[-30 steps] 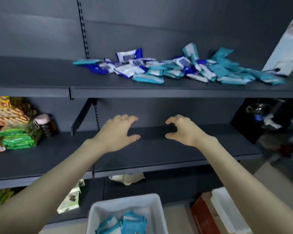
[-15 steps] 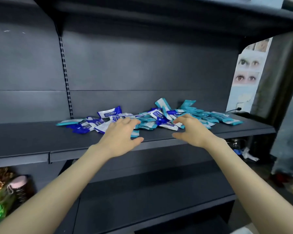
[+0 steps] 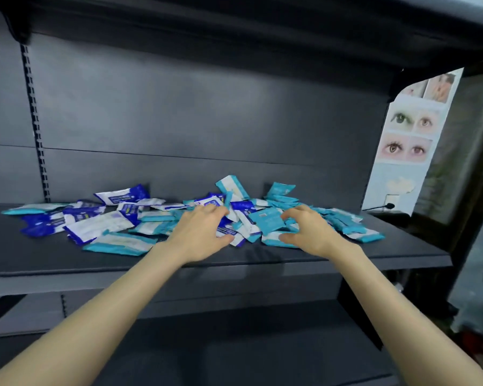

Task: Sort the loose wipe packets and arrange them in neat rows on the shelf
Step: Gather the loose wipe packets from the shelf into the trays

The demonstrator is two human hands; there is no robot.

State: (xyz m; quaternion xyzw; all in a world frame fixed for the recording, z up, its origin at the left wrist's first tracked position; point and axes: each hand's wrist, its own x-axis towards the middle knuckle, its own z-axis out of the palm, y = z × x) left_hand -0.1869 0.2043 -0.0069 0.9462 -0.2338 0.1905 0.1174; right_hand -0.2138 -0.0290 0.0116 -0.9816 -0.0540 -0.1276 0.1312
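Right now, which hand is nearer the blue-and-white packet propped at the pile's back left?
Left. The left hand is over the pile, right of that packet; the right hand is farther right, beyond it.

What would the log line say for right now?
stage: sorting start | left hand: on wipe packet pile | right hand: at teal packet | grip: unclear | rows: none yet

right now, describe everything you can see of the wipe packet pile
The pile of wipe packets is a loose jumble of glossy sachets, teal or blue with white, overlapping, a few tilted up at the back. It sprawls across the dark shelf. The left hand and right hand touch its middle; no clear grip shows.
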